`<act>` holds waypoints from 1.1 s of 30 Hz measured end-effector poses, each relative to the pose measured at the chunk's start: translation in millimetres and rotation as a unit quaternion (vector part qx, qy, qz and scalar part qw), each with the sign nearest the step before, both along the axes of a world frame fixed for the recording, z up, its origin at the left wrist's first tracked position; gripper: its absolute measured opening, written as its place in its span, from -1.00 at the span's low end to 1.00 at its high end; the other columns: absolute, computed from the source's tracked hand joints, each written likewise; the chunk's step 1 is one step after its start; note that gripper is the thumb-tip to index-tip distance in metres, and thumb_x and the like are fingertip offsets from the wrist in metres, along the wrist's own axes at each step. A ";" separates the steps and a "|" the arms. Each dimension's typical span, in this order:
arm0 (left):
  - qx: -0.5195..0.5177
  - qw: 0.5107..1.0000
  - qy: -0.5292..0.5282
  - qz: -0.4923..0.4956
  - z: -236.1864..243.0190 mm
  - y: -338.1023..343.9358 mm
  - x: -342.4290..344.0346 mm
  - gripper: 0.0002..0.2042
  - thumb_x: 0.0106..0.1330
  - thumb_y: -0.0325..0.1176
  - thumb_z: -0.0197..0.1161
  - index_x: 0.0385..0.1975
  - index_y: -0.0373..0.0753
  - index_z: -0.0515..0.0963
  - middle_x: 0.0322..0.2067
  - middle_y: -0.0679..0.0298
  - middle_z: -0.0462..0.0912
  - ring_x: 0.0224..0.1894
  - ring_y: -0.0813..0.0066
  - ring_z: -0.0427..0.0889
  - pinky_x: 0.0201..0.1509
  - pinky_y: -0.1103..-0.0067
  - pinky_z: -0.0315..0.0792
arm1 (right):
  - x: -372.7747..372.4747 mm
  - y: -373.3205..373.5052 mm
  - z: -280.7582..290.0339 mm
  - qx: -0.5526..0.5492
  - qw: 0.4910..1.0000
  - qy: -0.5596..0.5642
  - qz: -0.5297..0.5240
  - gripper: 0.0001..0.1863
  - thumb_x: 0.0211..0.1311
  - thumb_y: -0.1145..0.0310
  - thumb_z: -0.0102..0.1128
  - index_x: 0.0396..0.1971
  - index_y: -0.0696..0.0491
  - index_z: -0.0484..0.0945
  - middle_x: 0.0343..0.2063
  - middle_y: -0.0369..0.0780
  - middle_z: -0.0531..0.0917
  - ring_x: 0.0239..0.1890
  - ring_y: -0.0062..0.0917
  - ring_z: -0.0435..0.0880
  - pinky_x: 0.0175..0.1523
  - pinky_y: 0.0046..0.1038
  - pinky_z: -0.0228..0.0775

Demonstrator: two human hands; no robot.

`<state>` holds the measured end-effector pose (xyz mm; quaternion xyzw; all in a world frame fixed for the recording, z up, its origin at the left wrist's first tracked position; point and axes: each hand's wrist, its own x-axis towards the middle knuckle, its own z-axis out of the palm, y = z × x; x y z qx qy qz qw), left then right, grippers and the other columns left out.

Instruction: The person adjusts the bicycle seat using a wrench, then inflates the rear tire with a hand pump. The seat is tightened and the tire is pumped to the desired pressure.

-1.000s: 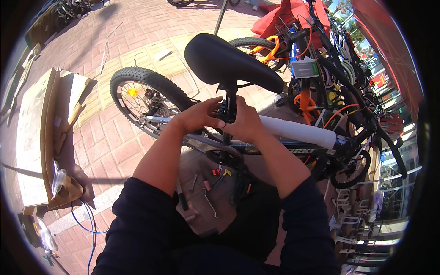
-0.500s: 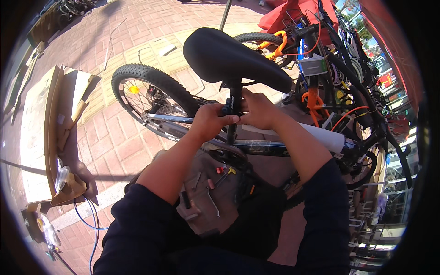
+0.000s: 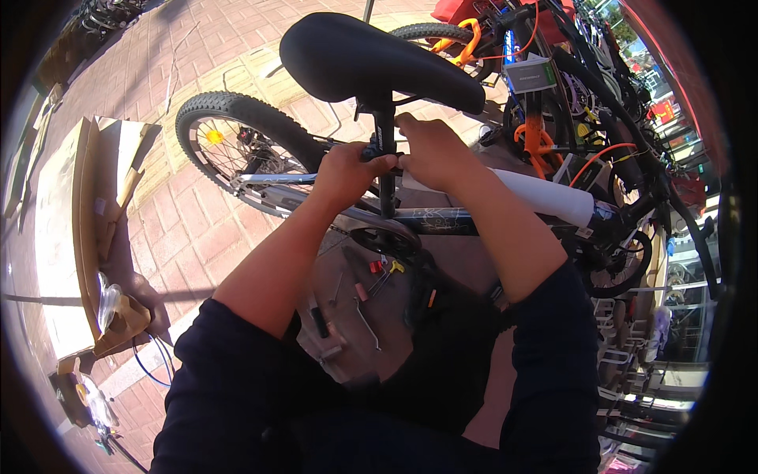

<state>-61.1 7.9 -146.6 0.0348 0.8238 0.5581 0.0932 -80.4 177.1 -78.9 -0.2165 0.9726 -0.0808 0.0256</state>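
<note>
A black bicycle saddle (image 3: 371, 59) tops a dark seat post (image 3: 385, 196) standing up from the bike's frame tube (image 3: 433, 222). Close under the saddle, my left hand (image 3: 347, 175) is closed on a small dark part (image 3: 369, 150) against the post's left side. On the other side my right hand (image 3: 437, 152) is curled at the post, its thumb close to my left thumb. What the right fingers grip is hidden. The knobbly rear wheel (image 3: 237, 146), with a yellow reflector, lies beyond my left arm. White wrapping (image 3: 545, 197) covers part of the frame to the right.
Below the bike, tools lie on the paving: a yellow-handled tool (image 3: 396, 267), a bent metal rod (image 3: 367, 325) and several others. Flattened cardboard (image 3: 67, 237) is at left. More bicycles, one with an orange fork (image 3: 533, 141), crowd the right.
The saddle, bike and both hands appear higher and slightly further left in view. Both hands stay at the seat post, with little change in their grip.
</note>
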 end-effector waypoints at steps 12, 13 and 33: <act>-0.047 0.990 0.103 0.088 29.9 -63.4 13.0 -0.45 0.16 -0.07 0.36 -0.05 -0.49 0.59 -0.16 -0.07 0.71 -0.11 0.12 0.72 0.02 0.41 0.52 | 169.9 1.2 -102.3 -0.122 0.930 -0.339 -0.077 -0.68 0.17 0.24 0.33 -0.15 0.10 0.62 -0.28 -0.07 0.71 -0.17 -0.28 0.72 -0.08 -0.35 0.50; -0.054 0.989 0.105 0.084 32.4 -66.9 13.5 -0.44 0.16 -0.07 0.35 -0.04 -0.50 0.58 -0.16 -0.07 0.71 -0.11 0.12 0.72 0.02 0.40 0.52 | 182.3 -2.0 -136.0 -0.065 0.927 -0.370 -0.027 -0.65 0.15 0.21 0.33 -0.15 0.11 0.62 -0.26 -0.05 0.70 -0.15 -0.24 0.70 -0.05 -0.30 0.48; -0.059 0.972 0.133 0.185 55.6 -99.1 18.0 -0.47 0.22 -0.12 0.32 0.01 -0.50 0.55 -0.14 -0.02 0.71 -0.18 0.31 0.70 -0.07 0.48 0.53 | 95.9 -99.4 -324.2 -0.806 0.156 -0.334 -0.463 -0.74 0.33 0.52 -0.06 -0.01 0.15 0.44 -0.10 -0.16 0.61 -0.03 -0.43 0.61 0.11 -0.25 0.47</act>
